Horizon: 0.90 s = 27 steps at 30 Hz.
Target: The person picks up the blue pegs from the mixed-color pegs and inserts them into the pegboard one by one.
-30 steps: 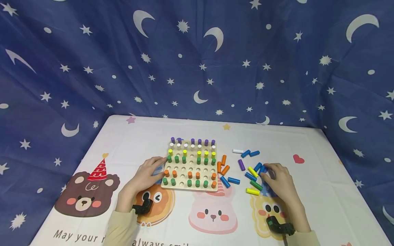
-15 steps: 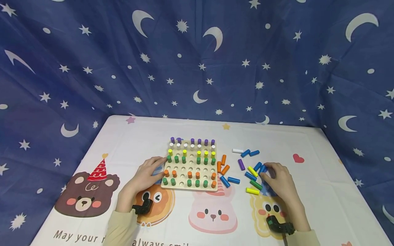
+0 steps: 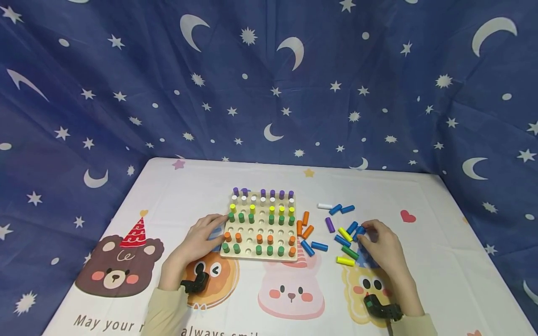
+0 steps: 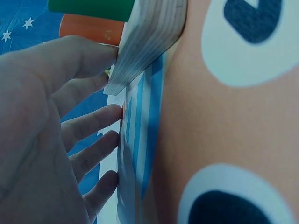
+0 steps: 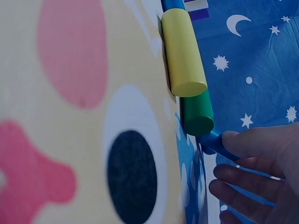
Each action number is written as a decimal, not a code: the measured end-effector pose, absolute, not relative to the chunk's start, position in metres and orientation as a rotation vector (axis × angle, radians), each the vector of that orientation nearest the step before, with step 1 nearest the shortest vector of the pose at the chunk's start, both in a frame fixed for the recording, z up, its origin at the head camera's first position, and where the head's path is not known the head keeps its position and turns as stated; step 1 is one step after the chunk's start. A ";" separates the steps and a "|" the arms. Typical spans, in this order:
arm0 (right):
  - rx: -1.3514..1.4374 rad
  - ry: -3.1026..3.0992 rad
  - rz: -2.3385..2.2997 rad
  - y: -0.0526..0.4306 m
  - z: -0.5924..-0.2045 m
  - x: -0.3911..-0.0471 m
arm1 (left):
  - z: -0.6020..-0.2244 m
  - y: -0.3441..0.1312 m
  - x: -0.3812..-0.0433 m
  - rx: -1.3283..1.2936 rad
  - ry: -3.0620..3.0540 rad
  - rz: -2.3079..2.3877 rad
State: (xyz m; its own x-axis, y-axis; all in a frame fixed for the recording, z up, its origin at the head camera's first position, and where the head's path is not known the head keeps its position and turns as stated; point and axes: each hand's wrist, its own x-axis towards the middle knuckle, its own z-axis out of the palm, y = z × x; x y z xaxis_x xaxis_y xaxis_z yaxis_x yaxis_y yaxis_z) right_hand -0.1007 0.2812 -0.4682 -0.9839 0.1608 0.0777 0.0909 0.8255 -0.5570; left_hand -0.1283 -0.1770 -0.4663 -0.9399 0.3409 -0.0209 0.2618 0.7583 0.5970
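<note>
A pale wooden pegboard [image 3: 260, 257] stands mid-table with rows of purple, white, yellow, green and orange pegs upright in it; some holes have no peg. My left hand [image 3: 201, 238] rests at its left edge. In the left wrist view, the thumb [image 4: 88, 53] touches the board's side and the other fingers stretch loosely along it. To the right, my right hand [image 3: 383, 247] pinches a blue peg [image 3: 360, 230] between thumb and index finger, at the edge of the loose pegs. The right wrist view shows that peg low behind a green peg [image 5: 197, 114].
Loose pegs lie right of the board: several blue, some orange [image 3: 308, 232], a purple one [image 3: 329, 225], a white one [image 3: 325, 206], and yellow ones [image 3: 345, 261]. A cartoon-printed white cloth [image 3: 189, 186] covers the table. A dark blue star-patterned curtain [image 3: 235, 154] hangs behind.
My right hand's fingertips have shifted very slightly away from me around the blue peg. My left hand and the pegboard have stayed in place.
</note>
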 end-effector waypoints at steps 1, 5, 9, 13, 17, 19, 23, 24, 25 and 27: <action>-0.206 -2.880 0.875 0.281 -0.468 -0.101 | -0.466 -0.177 -0.128 0.487 2.824 0.932; -0.222 -2.861 0.879 0.278 -0.468 -0.100 | -0.467 -0.178 -0.128 0.487 2.822 0.937; -0.205 -2.827 0.864 0.276 -0.469 -0.101 | -0.468 -0.178 -0.129 0.495 2.825 0.936; -0.201 -2.814 0.863 0.276 -0.470 -0.101 | -0.468 -0.178 -0.129 0.490 2.824 0.930; -0.203 -2.807 0.865 0.276 -0.470 -0.101 | -0.467 -0.177 -0.129 0.478 2.824 0.918; -0.205 -2.799 0.868 0.276 -0.470 -0.102 | -0.466 -0.177 -0.129 0.481 2.824 0.920; -0.195 -2.791 0.871 0.276 -0.471 -0.102 | -0.467 -0.177 -0.129 0.498 2.827 0.929; -0.191 -2.791 0.871 0.276 -0.471 -0.102 | -0.467 -0.177 -0.130 0.502 2.828 0.929; -0.185 -2.791 0.872 0.276 -0.471 -0.103 | -0.467 -0.178 -0.130 0.505 2.829 0.930; -0.173 -2.789 0.875 0.275 -0.471 -0.102 | -0.468 -0.178 -0.130 0.508 2.831 0.930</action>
